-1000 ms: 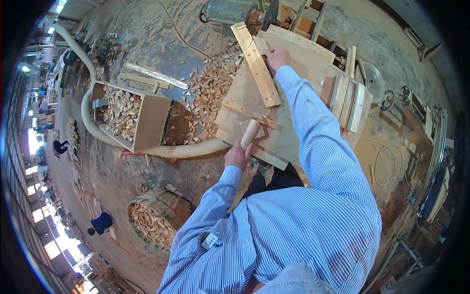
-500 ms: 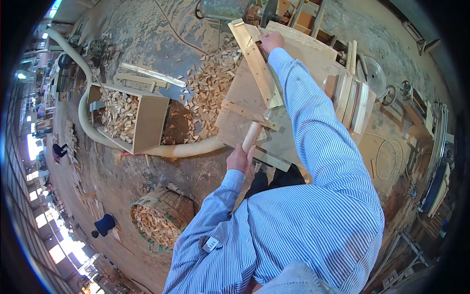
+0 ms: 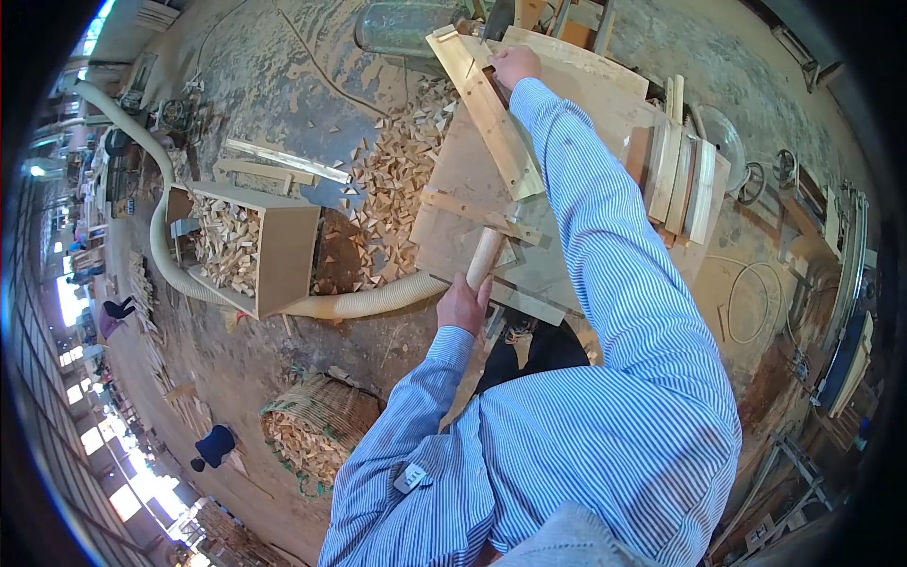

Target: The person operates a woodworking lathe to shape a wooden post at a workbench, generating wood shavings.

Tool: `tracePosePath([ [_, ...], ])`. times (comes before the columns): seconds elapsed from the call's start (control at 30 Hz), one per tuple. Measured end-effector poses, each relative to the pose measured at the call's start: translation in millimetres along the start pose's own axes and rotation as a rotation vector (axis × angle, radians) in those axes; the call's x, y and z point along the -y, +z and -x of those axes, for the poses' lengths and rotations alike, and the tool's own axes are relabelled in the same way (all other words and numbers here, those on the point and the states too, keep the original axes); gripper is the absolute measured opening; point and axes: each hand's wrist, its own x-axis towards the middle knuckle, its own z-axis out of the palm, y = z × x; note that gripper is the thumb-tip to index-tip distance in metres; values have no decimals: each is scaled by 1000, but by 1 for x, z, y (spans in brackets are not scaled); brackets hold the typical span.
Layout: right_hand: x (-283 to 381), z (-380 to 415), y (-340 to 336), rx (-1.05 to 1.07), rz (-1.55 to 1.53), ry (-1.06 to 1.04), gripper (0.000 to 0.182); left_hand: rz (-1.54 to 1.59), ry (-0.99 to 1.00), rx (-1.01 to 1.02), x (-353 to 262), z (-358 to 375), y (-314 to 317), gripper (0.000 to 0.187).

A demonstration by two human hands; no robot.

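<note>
My left hand (image 3: pixel 459 306) is wrapped round a round wooden handle (image 3: pixel 485 257) at the near side of the machine table (image 3: pixel 452 178). A long wooden board (image 3: pixel 489 113) with holes in it lies slantwise across the table top. Beside its far end is my right hand (image 3: pixel 516 66), with curled fingers close against the board's edge. What those fingers grip is hidden. A shorter wooden strip (image 3: pixel 477 215) lies across the table just beyond the handle.
Many small wood offcuts (image 3: pixel 402 194) lie heaped left of the table. An open box (image 3: pixel 288 255) and a wicker basket (image 3: pixel 342 408) hold more. A ribbed hose (image 3: pixel 373 297) runs along the floor. Stacked wood strips (image 3: pixel 682 180) lie at right. Another person (image 3: pixel 215 446) is far left.
The view has shifted slightly. Both hands keep about the same places, the left on the handle and the right beside the board's far end.
</note>
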Motion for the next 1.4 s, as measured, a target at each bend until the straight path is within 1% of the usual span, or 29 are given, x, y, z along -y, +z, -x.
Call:
tracePosePath([
  [0.07, -3, -13, -1, 11, -53, 22, 26, -7, -3, -1, -11, -10, -2, 53],
  [0.13, -6, -23, -1, -11, 74, -36, 25, -7, -11, -7, -17, -16, -2, 54],
  [0.27, -12, -42, 3, -18, -2, -29, 24, -1, 4, -34, -28, -25, -2, 55],
  [0.4, -21, -51, -3, 20, 141, -78, 26, 30, 21, -50, -28, -28, 1, 56],
  [0.47, -21, -41, -16, 42, 190, -81, 27, 33, 4, -12, -25, -27, 1, 56],
  [0.5, -22, -34, -24, 140, 164, -60, 32, 36, 1, -14, -23, -25, 0, 56],
  [0.57, -15, -15, -43, 238, 140, -44, 40, 18, 21, -39, -23, -22, -1, 56],
  [0.63, -6, 3, -56, 227, 69, 7, 48, 15, 6, -32, -23, -18, -3, 55],
  [0.67, 1, 11, -61, 226, 65, 7, 48, 8, -10, -25, -22, -15, -4, 54],
  [0.73, 18, 26, -66, 186, 52, 78, 56, 2, -1, -31, -15, -8, -3, 53],
  [0.77, 26, 34, -65, 187, 47, 78, 56, 1, 8, -33, -11, -5, -3, 51],
  [0.83, 39, 50, -61, 107, -2, 92, 58, -6, -4, -26, -4, 2, -3, 51],
  [0.87, 35, 54, -49, 109, -4, 91, 58, -6, -14, -18, 1, 7, -2, 51],
  [0.93, 34, 68, -33, -79, 75, -29, 56, -7, -18, -18, 11, 17, -2, 51],
  [0.97, 33, 71, -34, -80, 77, -33, 56, -5, -19, -17, 14, 21, -2, 52],
  [1.03, 32, 82, -42, 73, 49, 89, 52, -5, -6, -22, 19, 26, 2, 53],
  [1.07, 39, 101, -63, 63, -57, 155, 51, -7, -6, -38, 25, 30, 1, 54],
  [1.1, 46, 121, -83, 73, -175, 203, 50, 6, -47, -74, 28, 33, -1, 54],
  [1.13, 23, 129, -69, -70, -307, 195, 49, 21, -53, -25, 29, 34, -1, 56],
  [1.17, 2, 145, -74, -74, -626, 207, 40, 43, -72, 9, 34, 40, -1, 58],
  [1.2, -18, 160, -79, -84, -944, 224, 33, 74, -27, -46, 41, 48, 2, 60],
  [1.23, -57, 167, -81, -134, -1018, 111, 35, 101, 19, -99, 47, 54, 4, 62],
  [1.27, -48, 191, -111, -246, -977, 194, 29, 116, 34, -114, 53, 59, 4, 62],
  [1.3, -55, 207, -133, -310, -942, 274, 26, 126, 67, -119, 59, 64, 1, 62],
  [1.33, -21, 235, -156, -596, -1035, 331, 24, 138, 34, -156, 64, 69, 0, 62],
  [1.37, -3, 257, -168, -685, -1081, 363, 23, 141, 60, -133, 66, 73, 0, 61],
  [1.4, 11, 263, -177, -779, -1113, 403, 23, 147, 88, -96, 64, 74, -5, 61],
])
